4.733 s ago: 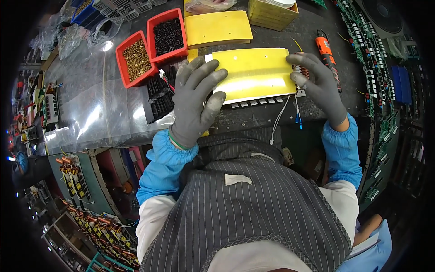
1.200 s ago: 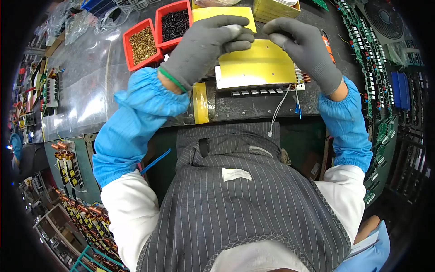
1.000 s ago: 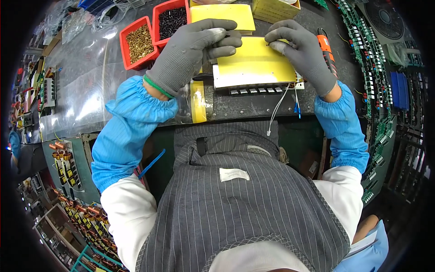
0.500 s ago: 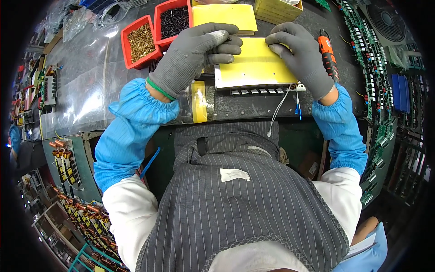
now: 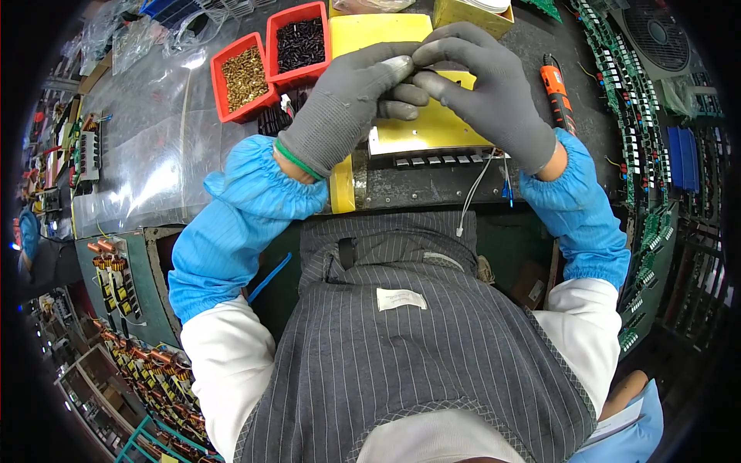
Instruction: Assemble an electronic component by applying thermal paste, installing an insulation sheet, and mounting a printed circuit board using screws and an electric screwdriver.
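The left hand and the right hand, both in grey knit gloves, meet fingertip to fingertip above the yellow-covered board; both are closed in a pinch, and the item between them is too small and too covered by the gloves to identify; it sits at the junction of the two thumbs and forefingers, raised above the board's upper edge. The board lies flat on the dark bench, with a row of small grey components along its near edge and white and blue wires hanging off the bench front. Risk: the thick glove fabric reduces feel, so a small part is likely to slip from the pinch and drop onto the bench; the red bin of brass parts and the red bin of black parts stand just beside the left hand, so a sideways wrist movement could tip them. The orange electric screwdriver lies close to the right wrist; a careless forearm could roll it. The hanging wires could snag on the blue sleeve.
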Demonstrator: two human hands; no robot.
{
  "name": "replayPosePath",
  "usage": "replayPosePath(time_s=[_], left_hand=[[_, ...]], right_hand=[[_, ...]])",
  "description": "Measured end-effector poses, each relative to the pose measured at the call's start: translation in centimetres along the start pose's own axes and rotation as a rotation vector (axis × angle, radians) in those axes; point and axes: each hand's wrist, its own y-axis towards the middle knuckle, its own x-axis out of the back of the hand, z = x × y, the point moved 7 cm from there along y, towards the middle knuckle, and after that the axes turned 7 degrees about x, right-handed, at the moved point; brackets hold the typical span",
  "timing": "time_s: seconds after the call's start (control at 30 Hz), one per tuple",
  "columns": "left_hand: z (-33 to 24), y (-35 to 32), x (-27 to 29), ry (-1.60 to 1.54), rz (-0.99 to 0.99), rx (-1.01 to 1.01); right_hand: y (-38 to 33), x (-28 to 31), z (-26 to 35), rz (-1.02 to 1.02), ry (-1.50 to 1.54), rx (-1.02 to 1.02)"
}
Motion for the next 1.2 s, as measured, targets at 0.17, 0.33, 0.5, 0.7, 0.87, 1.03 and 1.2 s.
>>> replayPosePath(time_s=[0.17, 0.33, 0.5, 0.7, 0.87, 1.03, 1.2], left_hand=[[-0.5, -0.8, 0.9, -0.05, -0.088, -0.035], [0.1, -1.6, 4.5, -0.043, -0.201, -0.067], [0.6, -2.0, 5.3, 0.014, -0.181, -0.037], [1.8, -1.6, 5.9, -0.019, -0.118, -0.021], [1.1, -1.9, 4.9, -0.09, -0.149, -0.015], [0.6, -2.0, 4.1, -0.022, -0.123, -0.048], [-0.4, -1.8, 1.9, 0.088, -0.107, -0.077]], right_hand=[[0.5, -0.6, -0.6, 0.015, -0.143, 0.021], [0.5, -2.7, -0.2, 0.257, -0.489, 0.24], [0.5, -3.6, 0.4, 0.368, -0.64, 0.339], [0.3, -4.7, 1.2, 0.439, -0.789, 0.441], [0.6, -3.9, 0.9, 0.401, -0.65, 0.356], [1.2, -2.1, 0.1, 0.199, -0.16, 0.094], [1.0, -2.9, -1.5, 0.142, 0.366, -0.17]])
